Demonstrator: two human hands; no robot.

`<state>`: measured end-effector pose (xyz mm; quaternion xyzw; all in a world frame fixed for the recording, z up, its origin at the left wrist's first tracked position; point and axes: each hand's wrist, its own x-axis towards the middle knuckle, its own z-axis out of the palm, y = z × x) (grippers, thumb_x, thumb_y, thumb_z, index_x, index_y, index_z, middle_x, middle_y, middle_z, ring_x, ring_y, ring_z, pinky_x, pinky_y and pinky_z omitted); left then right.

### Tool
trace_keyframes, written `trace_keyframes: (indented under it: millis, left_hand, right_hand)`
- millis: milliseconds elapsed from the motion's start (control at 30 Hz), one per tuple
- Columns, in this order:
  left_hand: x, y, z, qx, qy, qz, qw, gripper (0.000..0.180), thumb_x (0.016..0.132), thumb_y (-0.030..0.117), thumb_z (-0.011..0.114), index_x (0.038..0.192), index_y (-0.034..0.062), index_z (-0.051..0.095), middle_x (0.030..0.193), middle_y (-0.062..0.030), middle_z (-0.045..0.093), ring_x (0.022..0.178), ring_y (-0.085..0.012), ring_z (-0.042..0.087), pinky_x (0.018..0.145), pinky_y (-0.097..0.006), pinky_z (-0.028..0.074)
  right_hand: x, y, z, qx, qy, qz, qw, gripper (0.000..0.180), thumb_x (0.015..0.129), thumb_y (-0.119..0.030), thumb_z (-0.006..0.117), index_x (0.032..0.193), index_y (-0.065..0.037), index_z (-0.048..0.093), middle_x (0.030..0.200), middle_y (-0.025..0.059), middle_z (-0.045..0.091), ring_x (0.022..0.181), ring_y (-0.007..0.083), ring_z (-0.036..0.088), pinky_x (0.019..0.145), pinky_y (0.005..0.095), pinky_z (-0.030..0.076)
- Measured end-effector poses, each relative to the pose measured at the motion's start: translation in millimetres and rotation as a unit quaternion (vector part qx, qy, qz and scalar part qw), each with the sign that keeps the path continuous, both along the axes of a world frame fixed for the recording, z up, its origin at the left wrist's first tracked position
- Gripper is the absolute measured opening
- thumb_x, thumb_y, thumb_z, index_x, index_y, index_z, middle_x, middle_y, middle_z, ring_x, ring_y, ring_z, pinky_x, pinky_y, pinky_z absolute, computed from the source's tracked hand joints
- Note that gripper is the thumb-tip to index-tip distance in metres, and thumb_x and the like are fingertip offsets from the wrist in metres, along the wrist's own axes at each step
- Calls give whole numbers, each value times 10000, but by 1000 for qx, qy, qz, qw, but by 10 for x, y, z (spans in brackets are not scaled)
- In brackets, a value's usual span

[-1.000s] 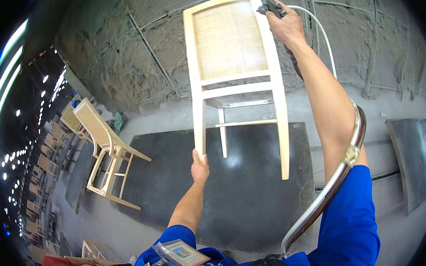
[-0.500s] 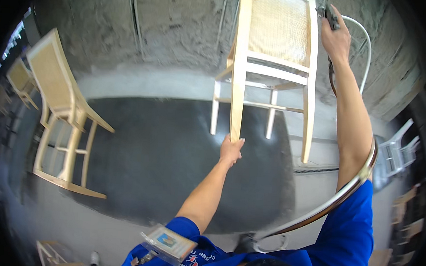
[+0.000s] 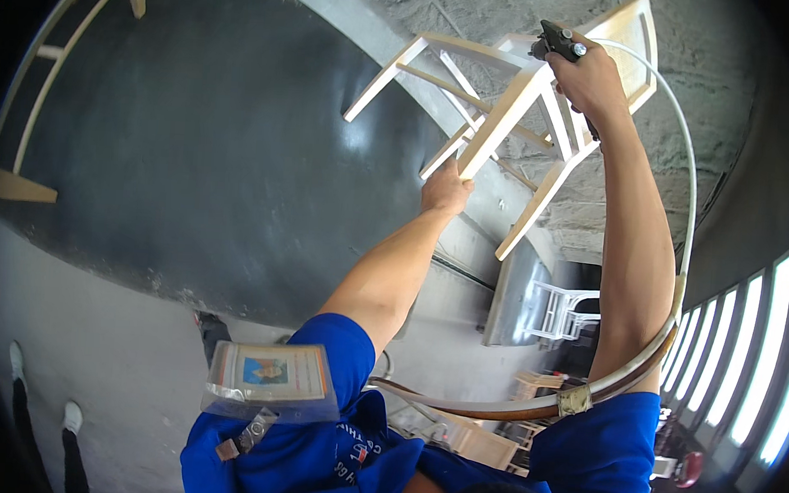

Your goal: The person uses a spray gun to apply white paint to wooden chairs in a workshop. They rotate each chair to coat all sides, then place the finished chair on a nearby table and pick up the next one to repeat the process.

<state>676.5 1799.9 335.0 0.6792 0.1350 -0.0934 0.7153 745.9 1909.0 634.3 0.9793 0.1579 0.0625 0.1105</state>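
Observation:
A pale wooden chair (image 3: 502, 117) with a woven back is tilted at the far edge of a dark, round-cornered tabletop. My left hand (image 3: 447, 192) is closed around the lower end of one of its legs. Above the seat frame, my right hand (image 3: 596, 83) grips a dark spray gun (image 3: 562, 42), its nozzle pointing left beside the chair. A pale hose (image 3: 691, 165) runs from the gun along my right arm, bundled with a brown one. My right hand and the gun hide part of the chair's seat and back.
The dark tabletop (image 3: 193, 144) fills the left, with part of another wooden chair (image 3: 21, 186) on it. A rough grey wall (image 3: 684, 92) stands behind. White chair frames (image 3: 564, 311) are at the right, near bright strip lights (image 3: 735, 358). Another person's legs (image 3: 75, 453) show lower left.
The chair has gone from upright to tilted, its back leaning away to the right. My view has swung rightward. Both hands keep their holds, and the spray gun is now over the seat area.

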Motion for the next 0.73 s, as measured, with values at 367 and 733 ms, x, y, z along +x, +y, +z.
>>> trace_keyframes:
  millis: [367,733]
  left_hand:
    - [-52,36,-108,-41,-20,-24,999,471,923,374,711,1239,62,552,1062,-220,737,1036,-408,706,910,-532,544]
    - [42,-25,-51,-67,-17,-38,997,501,935,400,723,1234,49,526,1078,-191,752,1038,-380,725,958,-525,539]
  right_hand:
    - [210,518,-249,-180,-132,-2,975,484,924,-215,597,1405,-230,658,1042,235,756,1019,408,720,925,474,562]
    - [170,415,-103,-164,-151,4,975,488,960,-342,675,1435,-231,642,1180,212,745,1149,365,702,1014,454,533]
